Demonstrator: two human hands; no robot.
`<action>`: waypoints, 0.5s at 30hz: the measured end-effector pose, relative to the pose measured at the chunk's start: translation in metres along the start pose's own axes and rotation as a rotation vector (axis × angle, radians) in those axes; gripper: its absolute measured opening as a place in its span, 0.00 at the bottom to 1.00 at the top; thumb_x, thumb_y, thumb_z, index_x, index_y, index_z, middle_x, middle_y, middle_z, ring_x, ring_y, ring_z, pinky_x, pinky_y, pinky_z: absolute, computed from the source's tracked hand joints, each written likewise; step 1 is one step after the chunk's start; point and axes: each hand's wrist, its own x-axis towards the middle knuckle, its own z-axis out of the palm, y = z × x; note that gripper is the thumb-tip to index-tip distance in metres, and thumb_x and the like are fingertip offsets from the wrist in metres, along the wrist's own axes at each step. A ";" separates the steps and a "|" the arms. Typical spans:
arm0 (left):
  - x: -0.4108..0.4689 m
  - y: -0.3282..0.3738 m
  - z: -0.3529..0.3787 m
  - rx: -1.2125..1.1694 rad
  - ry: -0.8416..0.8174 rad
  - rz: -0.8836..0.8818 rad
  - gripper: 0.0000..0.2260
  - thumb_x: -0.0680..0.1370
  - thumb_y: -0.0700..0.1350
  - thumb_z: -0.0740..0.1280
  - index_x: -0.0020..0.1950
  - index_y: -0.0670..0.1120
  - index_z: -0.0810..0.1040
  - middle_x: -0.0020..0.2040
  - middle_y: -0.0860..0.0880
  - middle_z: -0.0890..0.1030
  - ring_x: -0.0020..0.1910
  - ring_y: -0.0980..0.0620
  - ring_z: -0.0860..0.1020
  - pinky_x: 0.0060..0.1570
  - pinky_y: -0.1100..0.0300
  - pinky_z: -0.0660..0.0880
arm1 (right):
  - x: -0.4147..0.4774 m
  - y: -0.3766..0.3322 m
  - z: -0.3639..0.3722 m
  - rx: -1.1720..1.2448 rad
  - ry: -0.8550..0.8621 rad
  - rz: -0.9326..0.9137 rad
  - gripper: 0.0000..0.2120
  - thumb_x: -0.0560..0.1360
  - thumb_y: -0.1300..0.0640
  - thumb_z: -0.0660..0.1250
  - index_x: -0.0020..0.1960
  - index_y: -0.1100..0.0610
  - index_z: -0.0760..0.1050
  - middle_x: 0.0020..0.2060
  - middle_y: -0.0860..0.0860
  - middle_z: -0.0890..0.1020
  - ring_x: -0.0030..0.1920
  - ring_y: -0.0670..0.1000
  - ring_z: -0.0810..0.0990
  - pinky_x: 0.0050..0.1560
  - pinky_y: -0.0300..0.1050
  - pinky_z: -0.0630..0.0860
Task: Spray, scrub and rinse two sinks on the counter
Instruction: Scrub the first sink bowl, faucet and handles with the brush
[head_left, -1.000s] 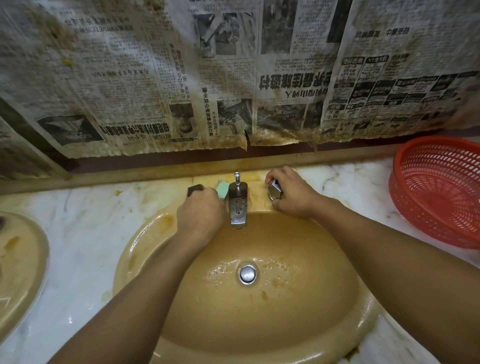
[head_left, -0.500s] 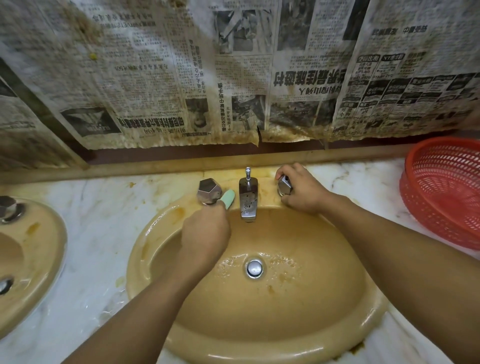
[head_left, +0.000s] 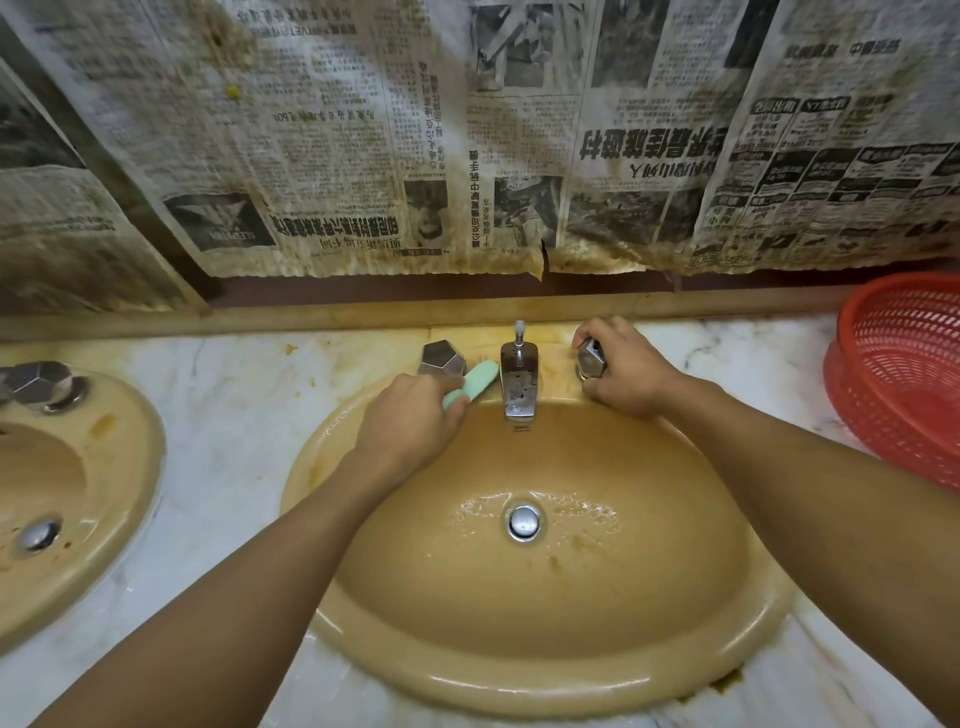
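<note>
"Which of your hands has the scrubber?"

"My left hand (head_left: 410, 421) is clenched round the green scrubber (head_left: 470, 387), just over the back rim of the sink (head_left: 545, 686). Its free end points up and to the right, between the left knob (head_left: 442, 358) and the spout (head_left: 518, 382)."

"And the right?"

"My right hand (head_left: 628, 371) has its fingers curled round the right knob (head_left: 591, 359), on the spout's other side. The bowl and drain (head_left: 523, 521) lie below both hands, toward me, so the left is the nearer for scrubbing. I'd judge the knob gets turned first. The second sink (head_left: 140, 467) sits well off to my left on the counter (head_left: 234, 415)."
</note>
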 end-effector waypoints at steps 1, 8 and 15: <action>-0.003 0.002 0.002 -0.006 0.003 -0.001 0.15 0.84 0.53 0.62 0.69 0.56 0.79 0.55 0.43 0.82 0.56 0.41 0.78 0.48 0.51 0.77 | 0.000 0.000 0.000 -0.002 -0.001 -0.003 0.23 0.69 0.59 0.73 0.55 0.40 0.67 0.60 0.48 0.68 0.58 0.54 0.73 0.60 0.51 0.75; -0.014 -0.017 -0.019 -0.018 0.052 -0.028 0.14 0.81 0.57 0.64 0.66 0.61 0.81 0.44 0.48 0.82 0.46 0.45 0.79 0.41 0.53 0.75 | 0.001 0.002 0.000 0.000 -0.010 -0.012 0.23 0.69 0.59 0.73 0.56 0.41 0.68 0.61 0.48 0.68 0.57 0.54 0.73 0.60 0.53 0.76; 0.031 -0.030 -0.057 -0.122 0.084 -0.035 0.14 0.81 0.56 0.66 0.65 0.58 0.83 0.37 0.51 0.82 0.31 0.53 0.73 0.33 0.57 0.68 | 0.002 0.002 0.000 0.001 -0.006 -0.015 0.23 0.70 0.58 0.73 0.56 0.41 0.68 0.60 0.48 0.67 0.59 0.54 0.72 0.62 0.54 0.75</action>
